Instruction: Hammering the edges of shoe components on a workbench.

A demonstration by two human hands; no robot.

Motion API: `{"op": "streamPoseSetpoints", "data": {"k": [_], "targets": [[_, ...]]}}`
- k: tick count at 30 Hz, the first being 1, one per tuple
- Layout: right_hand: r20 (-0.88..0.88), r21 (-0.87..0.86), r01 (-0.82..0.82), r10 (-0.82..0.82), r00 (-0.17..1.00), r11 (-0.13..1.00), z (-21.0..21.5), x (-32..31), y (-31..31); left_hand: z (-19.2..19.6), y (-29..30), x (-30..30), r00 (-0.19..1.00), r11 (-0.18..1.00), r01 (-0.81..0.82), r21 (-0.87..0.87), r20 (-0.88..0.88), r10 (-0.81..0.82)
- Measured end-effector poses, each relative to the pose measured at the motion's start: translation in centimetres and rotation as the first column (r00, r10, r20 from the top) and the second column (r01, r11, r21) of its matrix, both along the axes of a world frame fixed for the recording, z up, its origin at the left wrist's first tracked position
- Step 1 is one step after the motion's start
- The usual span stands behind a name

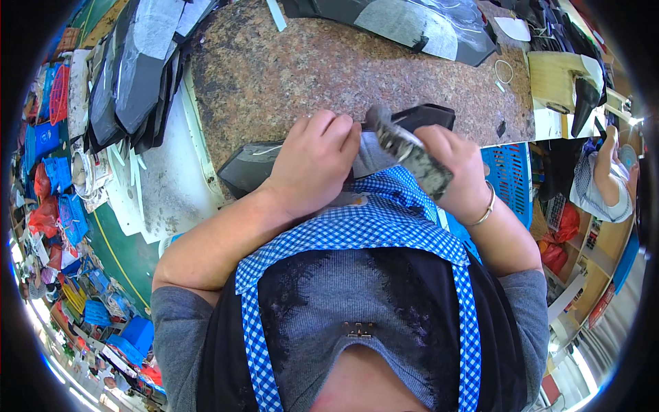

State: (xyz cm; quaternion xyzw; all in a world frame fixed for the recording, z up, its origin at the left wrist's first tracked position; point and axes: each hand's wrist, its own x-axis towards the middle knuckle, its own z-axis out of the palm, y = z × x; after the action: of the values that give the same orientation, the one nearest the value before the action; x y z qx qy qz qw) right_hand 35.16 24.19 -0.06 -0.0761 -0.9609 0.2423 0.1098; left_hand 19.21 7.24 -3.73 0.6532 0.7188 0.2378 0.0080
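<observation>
A long black panel [248, 169] with pointed ends and a grey middle section [371, 156] lies along the near edge of the worktable, against my apron. My left hand [314, 163] rests over its middle, fingers curled and pinching at the panel's far edge; what sits under the fingertips is hidden. In my right hand [458, 165] is a worn metal hammer [420, 161], its head tilted above the panel's right half, close to my left fingers. The hammer's handle is mostly covered by my fist.
The brown speckled tabletop [274, 82] carries stacked black panels at the far left [141, 89] and far side [412, 27]. A wooden block-like stand [556, 75] is at the right. Below the right edge sits a blue basket [509, 178]. Another person's arm [607, 165] shows far right.
</observation>
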Motion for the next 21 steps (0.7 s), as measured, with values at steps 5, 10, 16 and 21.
{"op": "streamPoseSetpoints", "data": {"k": [5, 10, 16, 21], "targets": [[0.135, -0.02, 0.042, -0.039, 0.99, 0.999, 0.1, -0.9, -0.2, 0.0, -1.2, -1.7, 0.93, 0.994, -0.074, -0.086, 0.353, 0.1], [0.096, 0.054, -0.115, 0.11, 0.989, 0.992, -0.3, -1.1, -1.7, 0.2, -2.1, -1.3, 0.99, 0.998, 0.03, -0.048, 0.14, -0.023], [0.065, 0.012, -0.105, 0.104, 0.992, 0.994, 0.5, -2.9, -1.5, 0.3, -3.9, -1.7, 0.948, 0.978, -0.078, -0.193, 0.291, 0.133], [0.1, 0.051, -0.206, 0.2, 0.975, 0.977, 0.4, -3.3, -3.0, -0.3, -6.0, -2.0, 0.965, 0.987, -0.146, -0.066, 0.208, 0.157]]}}
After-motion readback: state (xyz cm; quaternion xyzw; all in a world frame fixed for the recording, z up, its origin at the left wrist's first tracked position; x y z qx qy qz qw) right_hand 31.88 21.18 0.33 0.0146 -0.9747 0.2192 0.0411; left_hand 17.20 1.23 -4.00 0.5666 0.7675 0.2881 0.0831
